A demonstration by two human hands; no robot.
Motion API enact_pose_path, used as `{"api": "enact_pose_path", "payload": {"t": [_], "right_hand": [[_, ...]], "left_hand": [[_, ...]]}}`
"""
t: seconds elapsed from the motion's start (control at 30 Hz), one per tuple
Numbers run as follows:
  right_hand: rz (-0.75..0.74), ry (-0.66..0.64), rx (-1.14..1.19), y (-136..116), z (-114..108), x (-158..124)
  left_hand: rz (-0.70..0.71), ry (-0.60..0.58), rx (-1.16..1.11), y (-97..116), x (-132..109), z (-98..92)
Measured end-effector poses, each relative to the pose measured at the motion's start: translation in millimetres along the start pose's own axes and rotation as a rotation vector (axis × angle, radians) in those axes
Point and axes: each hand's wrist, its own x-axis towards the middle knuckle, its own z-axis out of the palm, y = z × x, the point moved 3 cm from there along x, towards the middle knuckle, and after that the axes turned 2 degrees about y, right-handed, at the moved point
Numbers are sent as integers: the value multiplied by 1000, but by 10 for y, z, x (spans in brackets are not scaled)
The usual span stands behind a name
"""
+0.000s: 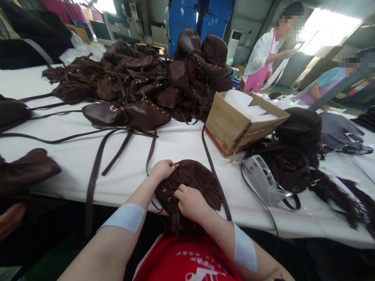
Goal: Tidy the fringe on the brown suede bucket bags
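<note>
A dark brown fringed bag (202, 177) lies at the table's front edge, close to my body. My left hand (163, 170) grips its upper left edge with the fingers closed. Lower on the bag, my right hand (191, 201) is closed near the gold eyelets, its fingers bent against the material. Whether a cord or a fold of the bag is pinched there I cannot make out. A long dark strap (211, 156) runs past the bag's right side and over the table edge.
Many brown bags are heaped at the back (137, 74). A cardboard box (231, 128) with white paper stands right of centre, beside a grey device (260, 179) with a cable. Loose straps (96, 175) cross the left. A hand (13, 220) shows at far left; two people work behind.
</note>
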Motion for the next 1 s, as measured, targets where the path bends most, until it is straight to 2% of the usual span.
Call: {"api": "enact_pose_path", "payload": {"t": [0.1, 0.2, 0.37, 0.57, 0.67, 0.77, 0.87, 0.93, 1.0], "right_hand": [[-46, -68, -38, 11, -66, -63], [-75, -77, -20, -10, -110, -61], [-146, -27, 127, -18, -81, -46], [-105, -8, 323, 36, -67, -56], [-116, -65, 381, 18, -80, -93], [-150, -142, 430, -30, -55, -211], [-117, -157, 466, -43, -30, -434], [-77, -169, 504, -14, -60, -624], [-58, -234, 596, 39, -143, -805]], "left_hand": [[-13, -10, -3, -2, 9, 6], [-16, -11, -6, 3, 5, -2], [-13, -1, -15, 5, -2, -8], [-5, -2, -7, -6, 7, 0], [-1, -1, -8, -7, 7, -6], [1, 3, -11, -12, 10, -2], [-2, 5, -14, -20, 13, 15], [-5, 8, -15, -22, 11, 23], [-15, 6, -15, -22, 7, 26]]}}
